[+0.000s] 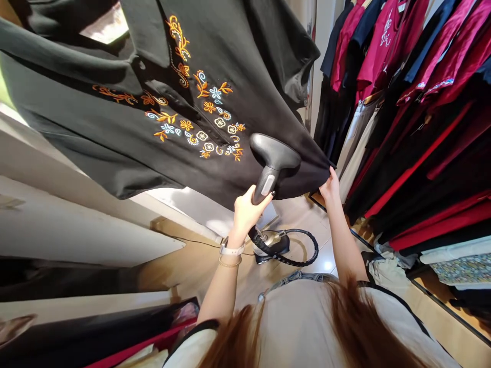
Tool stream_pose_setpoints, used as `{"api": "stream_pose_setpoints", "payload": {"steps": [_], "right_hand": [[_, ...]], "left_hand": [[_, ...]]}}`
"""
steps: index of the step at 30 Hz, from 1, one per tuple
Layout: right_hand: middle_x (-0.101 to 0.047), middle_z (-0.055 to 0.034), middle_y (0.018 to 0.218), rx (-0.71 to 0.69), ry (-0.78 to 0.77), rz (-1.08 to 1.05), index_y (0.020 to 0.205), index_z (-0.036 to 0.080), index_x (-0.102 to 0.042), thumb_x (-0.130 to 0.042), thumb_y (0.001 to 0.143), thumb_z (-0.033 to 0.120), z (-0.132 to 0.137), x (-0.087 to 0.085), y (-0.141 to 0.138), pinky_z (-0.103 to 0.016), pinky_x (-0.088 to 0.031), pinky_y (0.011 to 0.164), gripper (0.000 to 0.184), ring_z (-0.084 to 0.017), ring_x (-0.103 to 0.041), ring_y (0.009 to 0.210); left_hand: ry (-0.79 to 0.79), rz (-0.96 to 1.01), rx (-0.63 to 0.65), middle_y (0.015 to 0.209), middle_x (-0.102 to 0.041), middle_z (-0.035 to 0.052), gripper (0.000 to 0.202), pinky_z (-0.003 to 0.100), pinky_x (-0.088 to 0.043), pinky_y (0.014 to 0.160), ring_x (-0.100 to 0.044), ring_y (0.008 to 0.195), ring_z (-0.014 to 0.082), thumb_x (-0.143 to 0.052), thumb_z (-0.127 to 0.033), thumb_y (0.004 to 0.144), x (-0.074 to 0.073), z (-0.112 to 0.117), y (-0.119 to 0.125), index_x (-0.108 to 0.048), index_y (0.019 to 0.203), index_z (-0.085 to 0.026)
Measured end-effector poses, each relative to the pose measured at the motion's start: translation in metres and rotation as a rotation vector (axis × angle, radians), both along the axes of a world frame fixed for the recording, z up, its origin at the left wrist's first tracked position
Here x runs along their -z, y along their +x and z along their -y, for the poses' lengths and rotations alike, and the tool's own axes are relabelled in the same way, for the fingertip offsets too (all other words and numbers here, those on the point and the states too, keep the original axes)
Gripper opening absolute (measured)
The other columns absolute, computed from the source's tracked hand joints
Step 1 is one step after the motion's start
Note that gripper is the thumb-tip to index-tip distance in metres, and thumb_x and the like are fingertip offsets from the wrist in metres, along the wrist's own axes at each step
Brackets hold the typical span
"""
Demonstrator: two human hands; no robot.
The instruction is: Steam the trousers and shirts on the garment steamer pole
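Note:
A black shirt (126, 138) with orange, white and blue flower embroidery hangs in front of me, spread wide. My left hand (247, 208) is closed around the handle of a dark grey steamer head (273, 153), which presses against the shirt's lower part. My right hand (330, 188) pinches the shirt's bottom corner and pulls it taut. The steamer's black hose (307, 250) loops down to its base unit (270, 244) on the floor.
A rack of red, navy and black garments (414, 102) fills the right side. White boards or panels (76, 225) lie at the left. Folded clothes (460, 266) sit low at the right. The tiled floor (299, 214) lies below.

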State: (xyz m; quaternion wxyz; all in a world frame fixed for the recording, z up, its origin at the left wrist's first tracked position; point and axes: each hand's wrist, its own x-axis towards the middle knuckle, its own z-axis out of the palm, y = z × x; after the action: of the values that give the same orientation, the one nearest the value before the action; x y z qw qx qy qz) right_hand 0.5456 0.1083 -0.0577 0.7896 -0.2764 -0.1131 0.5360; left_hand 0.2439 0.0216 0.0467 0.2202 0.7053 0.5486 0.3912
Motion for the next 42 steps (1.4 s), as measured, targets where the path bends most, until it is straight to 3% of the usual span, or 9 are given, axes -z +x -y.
{"api": "stream_pose_setpoints", "payload": {"steps": [7, 14, 22, 27, 35, 39, 42], "right_hand": [[-0.081, 0.0025, 0.095, 0.048, -0.033, -0.028, 0.097, 0.024, -0.072, -0.064, 0.095, 0.034, 0.005, -0.002, 0.009, -0.027, -0.063, 0.090, 0.013, -0.013, -0.076, 0.091], [-0.080, 0.0026, 0.096, 0.053, -0.061, -0.059, 0.090, 0.027, -0.070, -0.065, 0.091, 0.033, 0.014, -0.010, 0.019, -0.030, -0.061, 0.092, 0.007, -0.015, -0.074, 0.097], [-0.078, 0.0015, 0.094, 0.021, -0.052, -0.097, 0.086, 0.027, -0.067, -0.064, 0.092, 0.032, 0.025, -0.021, 0.022, -0.040, -0.062, 0.096, 0.008, -0.018, -0.074, 0.097], [-0.077, 0.0024, 0.093, 0.018, -0.055, -0.075, 0.086, 0.027, -0.066, -0.067, 0.090, 0.034, 0.026, -0.021, 0.024, -0.035, -0.059, 0.098, 0.008, -0.015, -0.074, 0.095], [-0.075, 0.0041, 0.088, 0.052, -0.082, -0.060, 0.084, 0.027, -0.063, -0.071, 0.086, 0.036, 0.033, -0.019, 0.024, -0.033, -0.056, 0.094, 0.012, -0.015, -0.071, 0.092], [-0.073, 0.0047, 0.085, 0.073, -0.101, -0.084, 0.084, 0.026, -0.061, -0.073, 0.085, 0.033, 0.036, -0.022, 0.025, -0.030, -0.054, 0.089, 0.013, -0.014, -0.069, 0.087], [-0.072, 0.0050, 0.082, 0.088, -0.116, -0.106, 0.084, 0.025, -0.061, -0.072, 0.085, 0.031, 0.037, -0.026, 0.024, -0.029, -0.052, 0.086, 0.013, -0.013, -0.067, 0.083]], "left_hand": [[-0.079, 0.008, 0.092, 0.051, -0.053, -0.0056, 0.034, 0.027, -0.039, 0.055, -0.050, 0.048, 0.0144, -0.073, -0.051, 0.085, 0.026, -0.008, 0.011, -0.054, 0.077, -0.024], [0.044, -0.079, -0.002, 0.060, -0.055, -0.0026, 0.035, 0.027, -0.037, 0.060, -0.051, 0.054, 0.0161, -0.070, -0.057, 0.087, 0.021, -0.026, 0.020, -0.059, 0.084, -0.024], [0.016, -0.200, 0.075, 0.062, -0.055, -0.0020, 0.034, 0.027, -0.032, 0.061, -0.050, 0.058, 0.0165, -0.072, -0.055, 0.086, 0.030, -0.028, 0.025, -0.059, 0.082, -0.024], [0.020, -0.100, 0.049, 0.059, -0.057, -0.0017, 0.033, 0.027, -0.033, 0.061, -0.053, 0.054, 0.0167, -0.070, -0.055, 0.088, 0.031, -0.029, 0.036, -0.059, 0.084, -0.024], [-0.073, -0.114, 0.096, 0.056, -0.054, -0.0038, 0.034, 0.027, -0.036, 0.061, -0.053, 0.052, 0.0159, -0.072, -0.054, 0.088, 0.049, -0.022, 0.043, -0.056, 0.081, -0.024], [-0.048, -0.088, 0.022, 0.061, -0.059, -0.0016, 0.034, 0.027, -0.038, 0.064, -0.057, 0.057, 0.0174, -0.068, -0.056, 0.091, 0.048, -0.024, 0.048, -0.061, 0.090, -0.023], [-0.054, -0.172, 0.039, 0.067, -0.063, 0.0006, 0.034, 0.027, -0.037, 0.065, -0.061, 0.064, 0.0189, -0.070, -0.056, 0.090, 0.049, -0.023, 0.051, -0.063, 0.090, -0.023]]}}
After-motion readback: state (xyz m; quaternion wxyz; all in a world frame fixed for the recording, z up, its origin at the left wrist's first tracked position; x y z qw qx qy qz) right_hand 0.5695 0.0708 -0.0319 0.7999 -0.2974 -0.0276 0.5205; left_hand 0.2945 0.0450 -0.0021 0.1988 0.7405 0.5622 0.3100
